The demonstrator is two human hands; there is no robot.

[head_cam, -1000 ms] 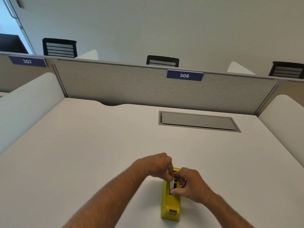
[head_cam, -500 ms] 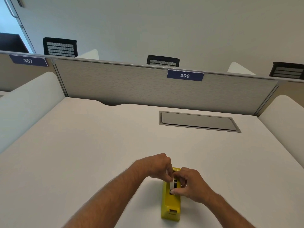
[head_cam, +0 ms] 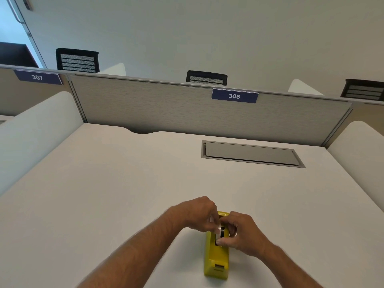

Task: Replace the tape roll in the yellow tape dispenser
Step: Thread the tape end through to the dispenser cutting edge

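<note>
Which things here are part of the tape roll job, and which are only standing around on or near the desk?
Part of the job:
yellow tape dispenser
tape roll
left hand
right hand

Only standing around:
desk
grey cable hatch
306 label
black chair

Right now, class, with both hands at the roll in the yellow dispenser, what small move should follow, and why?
Probably a short, straight lift. The left hand and right hand pinch the tape roll from either side while it sits in the slot of the yellow dispenser, which lies flat on the desk. With a grip on both sides, pulling upward should free it, though whether it is going in or out is unclear.
</note>
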